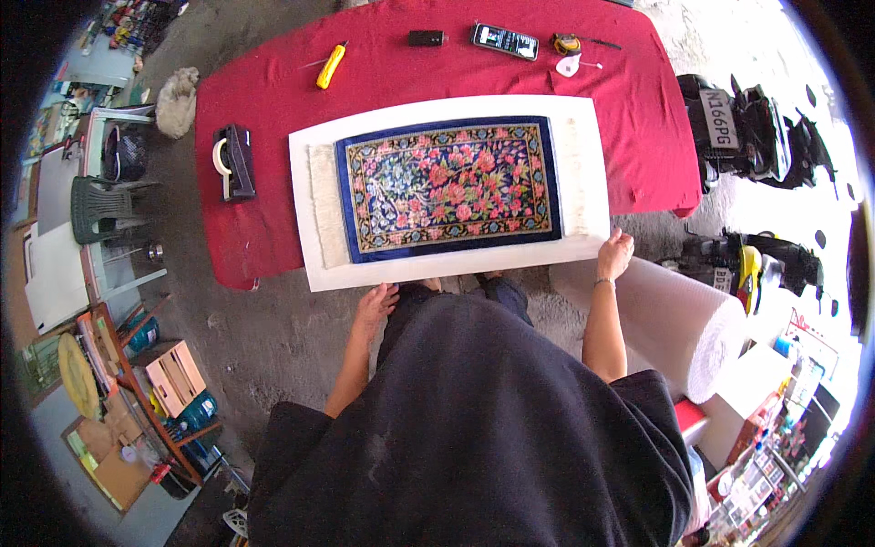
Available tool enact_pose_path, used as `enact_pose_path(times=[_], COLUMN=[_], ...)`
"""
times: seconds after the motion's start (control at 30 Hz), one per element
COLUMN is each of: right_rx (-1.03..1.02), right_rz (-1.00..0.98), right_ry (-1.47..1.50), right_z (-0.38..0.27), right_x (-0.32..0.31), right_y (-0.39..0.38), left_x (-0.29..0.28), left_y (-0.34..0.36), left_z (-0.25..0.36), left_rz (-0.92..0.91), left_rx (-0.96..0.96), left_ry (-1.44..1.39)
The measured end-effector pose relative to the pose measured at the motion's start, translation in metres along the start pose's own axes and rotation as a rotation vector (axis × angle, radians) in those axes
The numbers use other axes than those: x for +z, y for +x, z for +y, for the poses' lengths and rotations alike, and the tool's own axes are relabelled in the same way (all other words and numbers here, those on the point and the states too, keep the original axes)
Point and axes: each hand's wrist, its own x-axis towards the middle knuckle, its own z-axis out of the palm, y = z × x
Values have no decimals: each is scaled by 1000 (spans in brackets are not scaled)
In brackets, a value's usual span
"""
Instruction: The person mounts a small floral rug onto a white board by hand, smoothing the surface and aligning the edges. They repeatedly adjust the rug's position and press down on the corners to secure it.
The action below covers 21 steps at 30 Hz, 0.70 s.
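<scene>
A small rug (456,187) with a navy border, pink flowers and pale fringes lies flat on a white board (324,278). The board rests on a table under a red cloth (273,96), its near edge jutting past the table's front. With fingers curled, my left hand (374,305) is at the board's near edge, left of its middle; the fingertips are partly hidden. At the near right corner, my right hand (616,255) is closed on the board's edge.
On the red cloth are a tape dispenser (235,164), a yellow-handled cutter (332,67), a small black box (426,37), a phone (504,41) and a tape measure (566,44). A bubble wrap roll (665,319) is at right; motorcycles (752,132) stand beyond. Shelves (150,392) line the left.
</scene>
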Motion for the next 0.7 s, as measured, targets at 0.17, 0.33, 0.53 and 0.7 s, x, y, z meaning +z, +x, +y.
enact_pose_path(times=[0.17, 0.33, 0.53, 0.7], right_rx=[17, 225, 535, 295], right_rz=[73, -569, -1037, -997], right_ry=[-224, -267, 264, 380], right_z=[51, 210, 130, 109], right_x=[-35, -17, -40, -39], right_y=[-101, -222, -333, -348], left_x=[-132, -148, -126, -50], left_y=[-10, -31, 9, 59], left_z=[-44, 28, 121, 189], left_rz=[264, 726, 751, 406], left_rx=[141, 387, 958, 1374], left_ry=[314, 445, 533, 1032])
